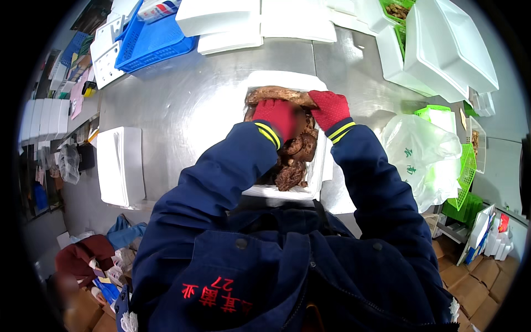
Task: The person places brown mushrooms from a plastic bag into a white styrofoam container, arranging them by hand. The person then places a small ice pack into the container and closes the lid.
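Note:
A white foam box (282,193) stands on the metal table before me, with several dark brown mushrooms (305,145) piled in it. Across its far end lies a long, thick, lighter brown mushroom (271,92). My right hand (330,108), in a red dotted glove, has its fingers closed around the right end of this long mushroom. My left hand (276,118), gloved in red too, rests inside the box with its fingertips against the near side of the long mushroom. Its palm side is hidden, and part of the hand is blurred.
A white plastic bag (421,162) with printing lies right of the box. White foam boxes (444,54) and green baskets (468,170) stand beyond it. At the back left sits a blue plastic crate (155,45). White foam pieces (120,166) lie on the table's left side.

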Action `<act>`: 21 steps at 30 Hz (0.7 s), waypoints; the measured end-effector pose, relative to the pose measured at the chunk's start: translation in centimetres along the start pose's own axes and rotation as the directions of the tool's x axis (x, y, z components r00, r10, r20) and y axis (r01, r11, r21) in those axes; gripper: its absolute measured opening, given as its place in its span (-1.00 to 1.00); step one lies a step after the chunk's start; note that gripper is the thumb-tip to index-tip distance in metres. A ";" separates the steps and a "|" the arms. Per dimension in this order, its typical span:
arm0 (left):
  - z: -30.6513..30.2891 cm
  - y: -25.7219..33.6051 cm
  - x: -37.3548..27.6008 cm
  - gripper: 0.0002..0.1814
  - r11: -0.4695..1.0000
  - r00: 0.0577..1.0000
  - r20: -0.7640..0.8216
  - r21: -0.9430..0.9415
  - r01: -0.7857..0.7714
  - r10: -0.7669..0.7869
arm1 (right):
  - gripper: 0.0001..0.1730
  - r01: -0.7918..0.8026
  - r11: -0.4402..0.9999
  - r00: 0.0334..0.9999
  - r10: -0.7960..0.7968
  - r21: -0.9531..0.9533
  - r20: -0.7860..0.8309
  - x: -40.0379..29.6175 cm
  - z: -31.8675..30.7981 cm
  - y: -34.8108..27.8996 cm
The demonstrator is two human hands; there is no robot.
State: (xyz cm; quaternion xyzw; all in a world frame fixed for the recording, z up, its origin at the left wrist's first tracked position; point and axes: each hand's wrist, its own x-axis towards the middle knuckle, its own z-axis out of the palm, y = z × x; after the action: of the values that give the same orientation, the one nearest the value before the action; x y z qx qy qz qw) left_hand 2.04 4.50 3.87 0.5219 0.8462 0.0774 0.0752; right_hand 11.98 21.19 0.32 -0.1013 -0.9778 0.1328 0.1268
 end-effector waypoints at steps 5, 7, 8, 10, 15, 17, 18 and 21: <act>-1.9 0.2 1.2 -0.68 0.978 0.983 0.178 -0.207 -0.012 0.050 | -0.58 -0.005 0.997 0.995 0.013 0.081 -0.099 -0.7 0.9 0.6; -2.6 0.4 1.1 -0.69 0.983 0.965 0.249 -0.177 -0.036 0.080 | -0.52 -0.036 0.998 0.999 0.039 0.060 -0.036 -0.5 0.4 0.4; -2.2 0.4 0.8 -0.69 0.990 0.983 0.168 -0.133 -0.054 0.076 | -0.52 -0.051 0.997 0.998 0.053 0.055 -0.040 -0.5 0.5 0.2; 0.0 0.1 -0.3 -0.70 0.997 0.998 0.004 -0.041 -0.062 0.062 | -0.53 -0.091 0.994 0.996 0.092 0.062 -0.012 -0.3 0.5 -0.9; 4.0 -2.0 0.0 -0.74 0.992 0.993 -0.037 -0.035 -0.118 0.116 | -0.51 -0.138 0.990 0.990 0.137 0.038 0.032 -1.3 1.2 -2.4; 3.3 -1.3 0.0 -0.73 0.994 0.996 0.014 -0.051 -0.092 0.093 | -0.49 0.001 0.998 0.985 -0.010 -0.056 -0.170 -2.6 2.7 -0.8; 3.5 -1.3 -0.2 -0.71 0.994 0.993 -0.073 -0.054 -0.094 0.090 | -0.46 -0.098 0.995 0.995 0.097 -0.019 -0.023 -2.2 2.5 -0.7; 3.6 -1.4 -0.3 -0.72 0.994 0.993 -0.110 -0.096 -0.056 0.045 | -0.44 -0.053 0.998 0.995 0.052 -0.014 -0.082 -1.6 2.7 -0.5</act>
State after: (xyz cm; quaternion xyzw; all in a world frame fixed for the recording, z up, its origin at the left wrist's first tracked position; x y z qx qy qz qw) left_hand 1.69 3.79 0.11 0.5339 0.8306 0.1492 0.0532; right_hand 12.68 19.68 -2.42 -0.1333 -0.9698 0.1239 0.1622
